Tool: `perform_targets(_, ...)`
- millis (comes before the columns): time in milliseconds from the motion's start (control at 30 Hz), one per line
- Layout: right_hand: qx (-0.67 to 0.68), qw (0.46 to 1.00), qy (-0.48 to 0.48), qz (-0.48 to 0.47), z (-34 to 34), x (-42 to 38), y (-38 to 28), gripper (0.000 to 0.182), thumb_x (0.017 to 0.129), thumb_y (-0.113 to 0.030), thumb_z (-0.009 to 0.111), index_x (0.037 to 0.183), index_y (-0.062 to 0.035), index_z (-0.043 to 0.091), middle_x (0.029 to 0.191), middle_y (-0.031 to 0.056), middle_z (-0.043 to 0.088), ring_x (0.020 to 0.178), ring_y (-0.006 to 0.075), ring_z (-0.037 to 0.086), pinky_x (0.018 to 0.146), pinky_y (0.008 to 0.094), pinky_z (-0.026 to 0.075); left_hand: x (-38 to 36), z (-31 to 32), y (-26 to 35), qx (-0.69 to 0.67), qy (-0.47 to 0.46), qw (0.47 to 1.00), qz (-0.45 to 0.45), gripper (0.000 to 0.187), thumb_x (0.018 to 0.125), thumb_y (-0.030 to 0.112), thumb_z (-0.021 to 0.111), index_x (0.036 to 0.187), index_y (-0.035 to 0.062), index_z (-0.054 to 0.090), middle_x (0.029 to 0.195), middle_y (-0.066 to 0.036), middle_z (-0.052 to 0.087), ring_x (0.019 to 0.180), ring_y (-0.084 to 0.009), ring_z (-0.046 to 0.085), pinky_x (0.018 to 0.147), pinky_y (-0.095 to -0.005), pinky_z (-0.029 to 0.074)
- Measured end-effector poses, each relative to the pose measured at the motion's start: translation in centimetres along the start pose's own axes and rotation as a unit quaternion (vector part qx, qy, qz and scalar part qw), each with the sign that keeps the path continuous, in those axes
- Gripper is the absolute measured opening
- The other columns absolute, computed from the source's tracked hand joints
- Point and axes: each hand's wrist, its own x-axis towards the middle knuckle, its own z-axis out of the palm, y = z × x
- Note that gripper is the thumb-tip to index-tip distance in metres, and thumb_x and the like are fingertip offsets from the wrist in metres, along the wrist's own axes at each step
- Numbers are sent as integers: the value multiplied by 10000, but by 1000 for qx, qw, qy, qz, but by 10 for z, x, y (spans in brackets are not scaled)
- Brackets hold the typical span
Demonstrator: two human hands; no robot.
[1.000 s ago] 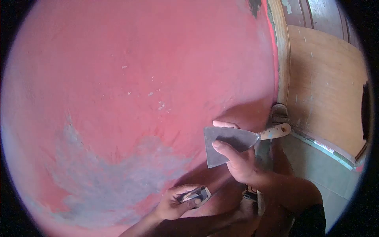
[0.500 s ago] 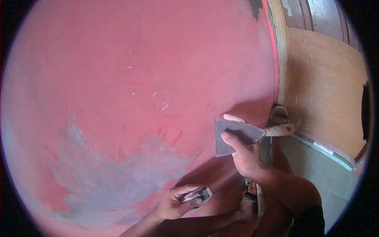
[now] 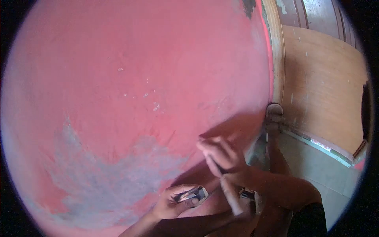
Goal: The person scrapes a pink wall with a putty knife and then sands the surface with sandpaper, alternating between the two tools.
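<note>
A wide putty knife [image 3: 232, 196] is in my right hand [image 3: 226, 158], which is closed around its blade end. The wooden handle points down toward my lap. Motion smears this hand, and the blade is mostly hidden by the fingers. Lower and to the left, my left hand [image 3: 170, 203] pinches a small, flat, grey-and-dark piece with pale edges [image 3: 197, 194]; its kind is not clear. Both hands are in front of a pink wall [image 3: 177, 67], where a large grey patch [image 3: 122, 175] shows through the paint.
A wooden door frame [image 3: 278, 59] borders the wall on the right, with a light wooden board [image 3: 319, 87] beside it. My sandalled foot [image 3: 274, 112] rests near the frame's base. Pale floor tiles [image 3: 316, 170] lie at lower right.
My right hand has moved down and left, turning the putty knife so its handle swings from pointing right to pointing down. My left hand has hardly moved.
</note>
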Motion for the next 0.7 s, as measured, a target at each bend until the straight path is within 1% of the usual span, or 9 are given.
perform_targets(133, -45, 996, -6, -73, -6, -3, 26, 531, 801, -3, 717, 1321, -90, 657, 1016, 109, 657, 759, 282, 678, 670, 407, 577, -3, 3, 1, -1, 14, 1000, -13, 402, 973, 42, 736, 1360, 0, 636, 1273, -54, 691, 1132, -119, 636, 1007, -309, 517)
perform_targets(167, -24, 999, -25, 23, -11, -11, 34, 517, 820, 29, 709, 1320, -89, 650, 1029, 116, 663, 728, 295, 665, 651, 424, 572, -4, 3, 3, -3, 19, 1000, -17, 401, 973, 41, 736, 1359, 0, 637, 1273, -54, 691, 1130, -118, 635, 1005, -307, 517)
perform_targets(233, -69, 989, 114, 70, 6, -5, 43, 341, 901, -2, 681, 1239, -42, 668, 1013, 145, 683, 797, 295, 711, 720, 389, 588, -7, 2, 4, 17, 29, 999, 0, 400, 972, 34, 735, 1358, -2, 637, 1264, -52, 693, 1124, -116, 636, 1002, -304, 518)
perform_targets(300, 54, 986, 94, 123, 13, -13, 22, 296, 953, -46, 652, 1248, -30, 672, 1011, 145, 685, 765, 284, 693, 687, 385, 571, -2, -2, 1, 23, 22, 999, 13, 399, 972, 31, 734, 1357, -2, 637, 1255, -51, 697, 1120, -116, 637, 999, -303, 519)
perform_targets(367, -118, 991, -54, -38, 3, -8, 0, 385, 880, -54, 688, 1264, -79, 701, 996, 95, 678, 812, 241, 677, 668, 359, 555, -1, -4, 0, 14, 8, 1000, 9, 397, 973, 30, 732, 1357, -1, 636, 1245, -48, 700, 1117, -115, 638, 996, -303, 520)
perform_targets(533, -137, 985, 16, -107, 16, -17, 29, 460, 864, -44, 703, 1314, -129, 651, 939, 83, 648, 746, 236, 643, 623, 380, 539, -5, -1, -4, 13, 10, 1000, 7, 395, 974, 28, 730, 1355, -13, 634, 1232, -53, 705, 1112, -117, 638, 992, -302, 518)
perform_targets(600, -20, 999, 26, 26, 13, -14, 42, 450, 887, -7, 683, 1319, -122, 633, 947, 103, 669, 783, 283, 688, 644, 418, 566, -6, -1, -2, 13, 23, 1000, 7, 397, 974, 25, 729, 1357, -18, 631, 1232, -56, 704, 1112, -118, 637, 988, -300, 518)
perform_targets(633, -90, 989, 112, 23, 15, -8, 44, 465, 894, 0, 663, 1335, -147, 641, 948, 94, 682, 829, 283, 705, 658, 435, 575, -6, 2, 2, 10, 34, 999, 7, 399, 974, 24, 729, 1358, -20, 630, 1232, -57, 704, 1113, -118, 636, 987, -298, 518)
perform_targets(700, 5, 994, 71, 79, 13, -11, 23, 436, 933, -2, 619, 1356, -108, 617, 979, 116, 691, 854, 295, 691, 736, 436, 566, -3, 2, 3, 7, 32, 999, 7, 399, 975, 24, 728, 1359, -19, 629, 1232, -58, 703, 1112, -117, 635, 986, -297, 517)
